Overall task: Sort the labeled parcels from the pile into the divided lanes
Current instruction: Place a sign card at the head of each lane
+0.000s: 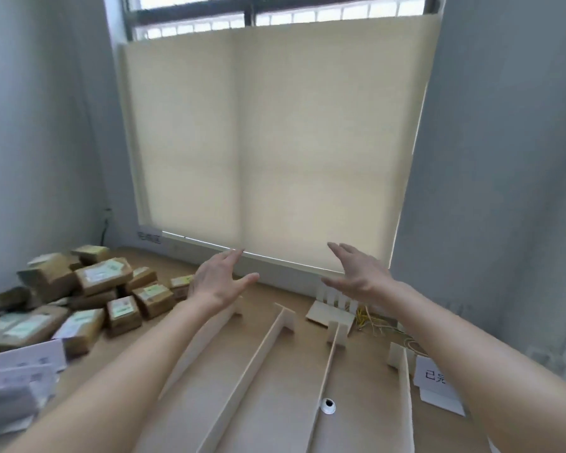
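Both hands are held out at mid-frame with fingers straight and nothing grasped: the left hand (218, 282) and the right hand (356, 273). The pile of labeled parcels (89, 289) is seen at the left of the frame on the table (366, 371). White dividers (258, 364) form lanes at lower centre. White cards (27, 358) stand at lower left, and yellow wires (370, 322) lie at the right.

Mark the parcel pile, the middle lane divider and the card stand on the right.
parcel pile (103, 277), head view, label of a top box
middle lane divider (258, 354), head view, its top edge
card stand (433, 376), head view, printed face
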A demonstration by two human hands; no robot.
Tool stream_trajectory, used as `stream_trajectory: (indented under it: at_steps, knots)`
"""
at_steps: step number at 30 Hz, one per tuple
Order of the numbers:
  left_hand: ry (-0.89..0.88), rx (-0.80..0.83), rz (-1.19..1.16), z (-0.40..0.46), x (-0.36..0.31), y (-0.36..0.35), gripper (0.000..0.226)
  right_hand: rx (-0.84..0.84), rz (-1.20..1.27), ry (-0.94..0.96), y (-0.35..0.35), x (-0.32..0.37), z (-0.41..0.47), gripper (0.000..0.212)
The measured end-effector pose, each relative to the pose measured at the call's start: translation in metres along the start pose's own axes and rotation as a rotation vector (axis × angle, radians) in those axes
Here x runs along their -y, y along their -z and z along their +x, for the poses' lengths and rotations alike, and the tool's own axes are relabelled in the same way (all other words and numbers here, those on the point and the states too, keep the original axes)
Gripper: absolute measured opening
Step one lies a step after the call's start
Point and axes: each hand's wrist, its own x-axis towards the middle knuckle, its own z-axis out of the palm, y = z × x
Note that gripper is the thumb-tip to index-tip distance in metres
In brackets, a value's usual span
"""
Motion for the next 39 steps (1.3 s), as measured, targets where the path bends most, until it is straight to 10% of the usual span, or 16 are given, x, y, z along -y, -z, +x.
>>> stream_trajectory:
  at_steps: [15, 39]
  knots:
    - [0.363, -0.302, 0.122, -0.196, 0.238, 0.345, 0.077, -0.085, 0.049, 0.469, 0.063, 0.398, -0.049, 0.084]
    - [0.524, -0.251, 0.143, -0.091, 0.519, 0.391, 0.074, -0.035, 0.083, 0.637, -0.068, 0.668, 0.172, 0.082]
